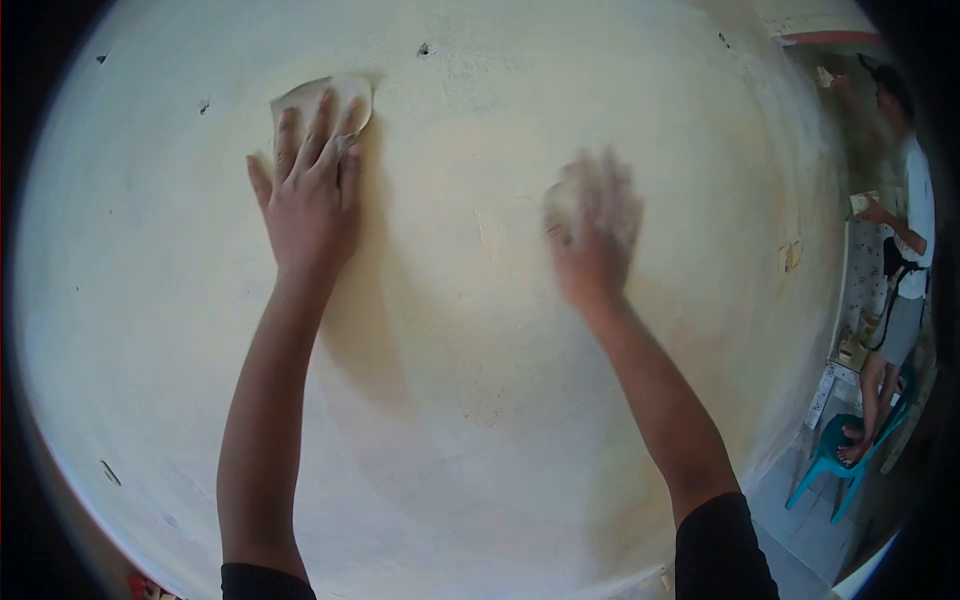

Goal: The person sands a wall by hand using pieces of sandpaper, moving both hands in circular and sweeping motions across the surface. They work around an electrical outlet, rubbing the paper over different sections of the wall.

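Note:
My left hand (310, 205) lies flat on the pale wall (450, 340), its fingers spread over a sheet of sandpaper (355, 95). It presses the sheet to the surface, and one corner of the paper curls out beyond the fingertips. Farther right, my right hand (597, 235) is also up at the wall, smeared by motion. A small pale patch, like a piece of paper, shows beside its thumb, but I cannot tell whether the fingers grip it.
Small holes (425, 49) and a chipped patch (789, 257) mark the wall. At the right, a co-worker (912, 200) stands on a teal plastic chair (832, 455), one hand raised to another wall. Tiled floor (815, 520) shows below.

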Demonstrator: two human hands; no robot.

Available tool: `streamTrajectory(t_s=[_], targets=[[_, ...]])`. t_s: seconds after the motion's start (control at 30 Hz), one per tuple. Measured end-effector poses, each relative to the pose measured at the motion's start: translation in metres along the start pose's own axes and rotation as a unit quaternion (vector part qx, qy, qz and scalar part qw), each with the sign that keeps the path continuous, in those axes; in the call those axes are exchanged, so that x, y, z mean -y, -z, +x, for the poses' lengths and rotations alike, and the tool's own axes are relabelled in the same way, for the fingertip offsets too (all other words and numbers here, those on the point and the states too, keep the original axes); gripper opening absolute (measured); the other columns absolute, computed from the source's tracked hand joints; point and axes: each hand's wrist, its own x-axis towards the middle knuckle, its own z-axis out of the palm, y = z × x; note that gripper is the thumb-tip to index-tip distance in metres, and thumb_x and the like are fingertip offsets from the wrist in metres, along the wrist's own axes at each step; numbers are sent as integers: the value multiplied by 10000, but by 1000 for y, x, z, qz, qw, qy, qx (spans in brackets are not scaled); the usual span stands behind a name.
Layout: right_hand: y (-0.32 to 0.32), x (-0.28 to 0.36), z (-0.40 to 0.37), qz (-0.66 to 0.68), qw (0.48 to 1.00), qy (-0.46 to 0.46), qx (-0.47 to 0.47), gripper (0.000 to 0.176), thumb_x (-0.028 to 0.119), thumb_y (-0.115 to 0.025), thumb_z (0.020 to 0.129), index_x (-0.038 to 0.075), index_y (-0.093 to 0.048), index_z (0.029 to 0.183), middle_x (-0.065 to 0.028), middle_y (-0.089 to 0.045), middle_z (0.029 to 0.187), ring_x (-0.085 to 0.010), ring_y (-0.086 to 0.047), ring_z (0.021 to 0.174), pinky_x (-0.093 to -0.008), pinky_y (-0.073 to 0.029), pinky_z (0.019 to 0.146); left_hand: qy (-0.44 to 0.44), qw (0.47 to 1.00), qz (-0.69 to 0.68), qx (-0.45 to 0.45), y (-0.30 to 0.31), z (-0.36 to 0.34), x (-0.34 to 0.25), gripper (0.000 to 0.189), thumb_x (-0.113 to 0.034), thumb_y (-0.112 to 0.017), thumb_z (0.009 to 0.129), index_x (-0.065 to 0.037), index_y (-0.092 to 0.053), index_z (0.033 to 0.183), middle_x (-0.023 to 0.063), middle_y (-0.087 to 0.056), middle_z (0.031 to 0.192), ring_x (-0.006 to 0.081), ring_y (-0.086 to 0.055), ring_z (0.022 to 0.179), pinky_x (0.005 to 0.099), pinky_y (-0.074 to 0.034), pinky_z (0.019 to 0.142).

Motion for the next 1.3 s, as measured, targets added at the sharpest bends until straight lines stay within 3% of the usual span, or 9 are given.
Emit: streamTrajectory(t_s=[0.1,0.3,0.43,0.57,0.7,0.8,0.9,1.1,1.3], targets=[[23,49,11,34,989,119,82,727,447,-585,878,223,-295,1505,-82,-220,1580,-326,-171,1461,-559,-95,1170,1,1000,-12,-4,-1,-2,-1,415,-345,-347,1021,-350,-444,1425,-78,-331,1542,223,-201,1464,563,-72,1172],[-21,45,96,28,998,24,-52,713,479,-563,875,205,-329,1490,-88,-247,1569,-315,-184,1459,-555,-106,1169,9,998,5,55,17,-48,5,426,-328,-330,1025,-333,-432,1439,-64,-315,1551,257,-190,1467,557,-49,1172],[-15,98,87,80,982,168,-26,692,488,-553,883,187,-360,1475,-97,-281,1556,-302,-215,1450,-551,-133,1162,8,996,-3,93,29,-78,8,433,-336,-326,1023,-313,-433,1442,-45,-318,1552,274,-185,1467,572,-36,1167],[-36,65,146,58,994,76,-62,675,495,-518,904,198,-344,1485,-87,-269,1564,-319,-205,1451,-544,-118,1166,-10,992,-10,128,40,-104,20,437,-347,-320,1023,-300,-437,1442,-29,-329,1547,284,-190,1465,578,-29,1165],[-52,95,154,8,994,-33,-103,690,525,-484,909,205,-316,1497,-76,-224,1583,-314,-184,1458,-547,-90,1169,-18,992,-27,124,42,-111,27,435,-350,-311,1026,-293,-450,1435,-13,-338,1543,299,-194,1462,578,-26,1165],[-46,153,125,45,990,109,-73,689,539,-476,908,204,-330,1492,-79,-244,1576,-305,-186,1458,-541,-92,1171,-19,991,-26,129,44,-114,26,436,-354,-313,1025,-287,-458,1431,-9,-344,1540,305,-199,1460,583,-31,1162],[-34,147,144,67,982,175,-25,695,547,-471,904,193,-340,1488,-92,-261,1568,-292,-183,1460,-535,-91,1173,-30,990,-29,132,44,-116,29,438,-353,-316,1023,-279,-465,1428,-5,-349,1538,310,-209,1458,590,-40,1158],[-62,143,168,52,990,-8,-130,686,577,-501,871,266,-373,1469,-43,-290,1561,-275,-203,1456,-527,-93,1177,-34,986,-51,153,53,-154,42,435,-322,-387,1004,-276,-463,1429,15,-349,1538,335,-206,1456,605,-40,1153],[-41,182,139,62,979,193,-34,692,559,-459,900,208,-345,1486,-103,-266,1566,-302,-189,1458,-532,-109,1169,-25,983,-89,158,56,-154,45,453,-301,-450,973,-302,-460,1426,-9,-350,1538,314,-208,1458,600,-44,1158]])
